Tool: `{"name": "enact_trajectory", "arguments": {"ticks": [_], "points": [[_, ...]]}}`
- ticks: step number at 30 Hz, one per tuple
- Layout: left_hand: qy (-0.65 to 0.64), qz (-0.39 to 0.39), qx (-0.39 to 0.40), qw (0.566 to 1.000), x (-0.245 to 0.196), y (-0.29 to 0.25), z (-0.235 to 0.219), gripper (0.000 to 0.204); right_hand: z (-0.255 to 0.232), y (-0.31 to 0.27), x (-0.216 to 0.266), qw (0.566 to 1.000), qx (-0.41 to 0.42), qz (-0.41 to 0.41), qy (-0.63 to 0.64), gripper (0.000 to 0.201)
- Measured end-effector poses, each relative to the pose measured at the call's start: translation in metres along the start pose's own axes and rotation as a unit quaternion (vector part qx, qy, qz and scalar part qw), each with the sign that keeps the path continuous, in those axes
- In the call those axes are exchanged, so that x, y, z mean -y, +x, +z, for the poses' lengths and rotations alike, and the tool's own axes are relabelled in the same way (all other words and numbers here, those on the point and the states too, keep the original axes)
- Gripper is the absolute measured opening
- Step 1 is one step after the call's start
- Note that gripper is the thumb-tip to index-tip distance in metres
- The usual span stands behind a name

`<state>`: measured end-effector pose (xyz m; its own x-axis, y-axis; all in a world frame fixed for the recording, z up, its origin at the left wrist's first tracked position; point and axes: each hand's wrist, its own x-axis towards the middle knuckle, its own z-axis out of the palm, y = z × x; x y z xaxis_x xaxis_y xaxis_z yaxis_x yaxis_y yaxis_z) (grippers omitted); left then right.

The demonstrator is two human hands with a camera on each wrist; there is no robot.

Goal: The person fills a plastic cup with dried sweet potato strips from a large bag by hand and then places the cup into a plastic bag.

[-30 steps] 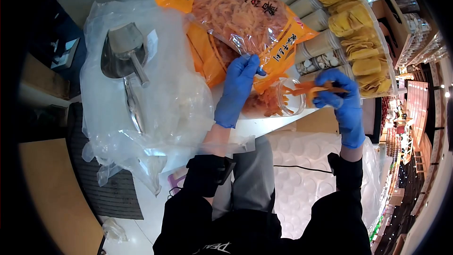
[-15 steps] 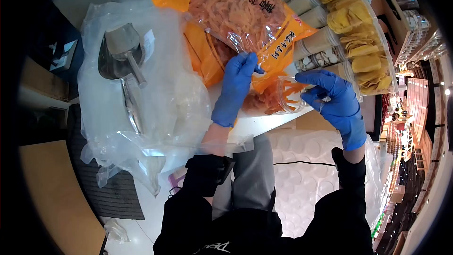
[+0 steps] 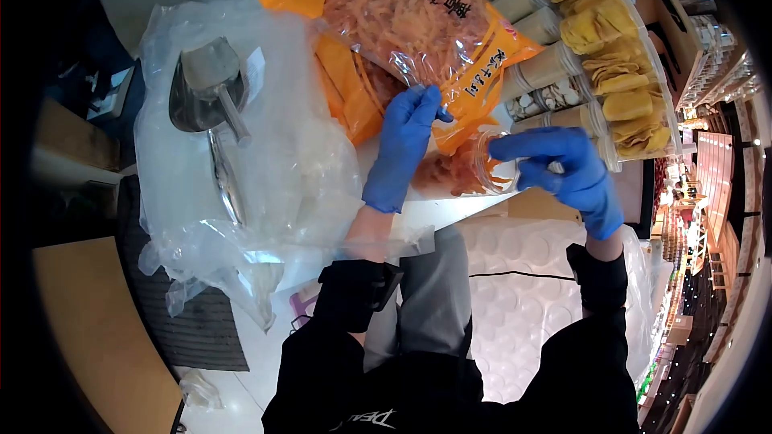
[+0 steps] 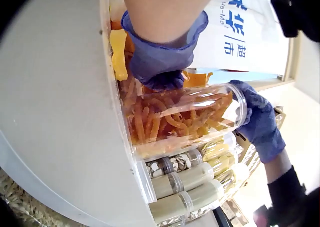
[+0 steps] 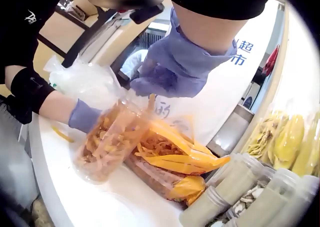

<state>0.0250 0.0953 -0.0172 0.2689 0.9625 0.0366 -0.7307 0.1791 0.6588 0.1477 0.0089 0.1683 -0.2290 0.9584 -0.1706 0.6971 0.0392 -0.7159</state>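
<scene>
At the lower edge of an orange and clear bag (image 3: 402, 16) of dried orange strips, my blue-gloved left hand (image 3: 402, 149) pinches the plastic. A clear jar (image 4: 175, 106), well filled with orange strips (image 4: 155, 114), stands beside that hand and partly hides its fingers in the left wrist view. My gloved right hand (image 3: 563, 173) is over the jar's mouth, index finger stretched out, the other fingers partly bent. In the right wrist view one strip (image 5: 151, 102) sticks up at the rim, close under the right fingers. A second orange bag (image 3: 350, 92) lies beneath the first.
Two metal scoops (image 3: 211, 84) lie on clear plastic wrapping (image 3: 289, 153) to the left. On the right, lidded jars (image 3: 555, 96) and a clear container of yellow slices (image 3: 615, 72) line the white counter (image 5: 60, 162).
The strips that the right hand held a second ago have gone into the jar. That hand has moved left over the jar's mouth and loosened its fingers. My left hand has stayed at the bag.
</scene>
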Motion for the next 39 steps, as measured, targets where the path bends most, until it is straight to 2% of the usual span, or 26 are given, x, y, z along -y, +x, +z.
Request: {"name": "enact_trajectory", "arguments": {"ticks": [1, 3, 7, 10, 13, 16, 19, 23, 25, 29, 32, 34, 36, 39], "points": [[0.000, 0.001, -0.004, 1.000, -0.001, -0.001, 0.000, 0.023, -0.008, -0.002, 0.006, 0.998, -0.007, -0.004, 0.058, 0.020], [0.002, 0.003, -0.005, 1.000, 0.000, -0.002, 0.001, 0.023, -0.012, -0.004, 0.009, 0.990, -0.080, 0.032, 0.110, 0.020], [-0.005, -0.007, -0.003, 1.000, 0.004, 0.001, 0.000, 0.022, -0.012, 0.023, -0.026, 0.976, -0.160, 0.027, -0.145, 0.019], [0.002, -0.006, 0.005, 1.000, 0.001, 0.001, -0.001, 0.022, -0.008, 0.039, -0.035, 0.963, -0.095, 0.117, -0.221, 0.023], [0.007, -0.010, 0.001, 1.000, -0.001, 0.000, 0.001, 0.022, -0.003, 0.050, -0.036, 0.977, -0.064, 0.167, -0.118, 0.031], [0.013, -0.021, -0.017, 1.000, -0.001, -0.001, 0.002, 0.023, -0.006, 0.052, -0.035, 0.982, -0.073, 0.121, -0.127, 0.023], [0.008, -0.019, -0.023, 1.000, 0.000, 0.000, 0.002, 0.023, -0.014, 0.035, -0.011, 0.977, -0.196, 0.020, -0.080, 0.009], [-0.005, -0.003, -0.016, 1.000, 0.001, 0.000, 0.001, 0.022, -0.025, -0.003, 0.018, 0.936, -0.227, -0.056, -0.262, 0.009], [-0.008, -0.004, -0.015, 1.000, 0.002, 0.000, 0.002, 0.021, -0.020, -0.017, 0.013, 0.918, -0.226, -0.088, -0.315, 0.013], [0.000, -0.006, -0.012, 1.000, 0.001, 0.001, -0.001, 0.020, 0.021, -0.010, -0.004, 0.904, -0.131, -0.122, -0.387, 0.016], [0.007, 0.000, -0.005, 1.000, -0.001, 0.000, -0.002, 0.020, 0.032, -0.003, -0.026, 0.906, -0.127, -0.143, -0.378, 0.017], [0.018, -0.001, -0.008, 1.000, -0.005, -0.002, 0.000, 0.020, 0.031, -0.009, -0.015, 0.921, -0.151, -0.112, -0.341, 0.022], [0.033, -0.005, -0.019, 0.999, -0.007, -0.003, 0.002, 0.021, 0.034, -0.023, -0.007, 0.929, -0.239, -0.069, -0.274, 0.028], [0.078, -0.022, -0.024, 0.996, -0.012, -0.004, 0.001, 0.022, 0.049, -0.052, -0.015, 0.926, -0.320, -0.072, -0.185, 0.035]]}}
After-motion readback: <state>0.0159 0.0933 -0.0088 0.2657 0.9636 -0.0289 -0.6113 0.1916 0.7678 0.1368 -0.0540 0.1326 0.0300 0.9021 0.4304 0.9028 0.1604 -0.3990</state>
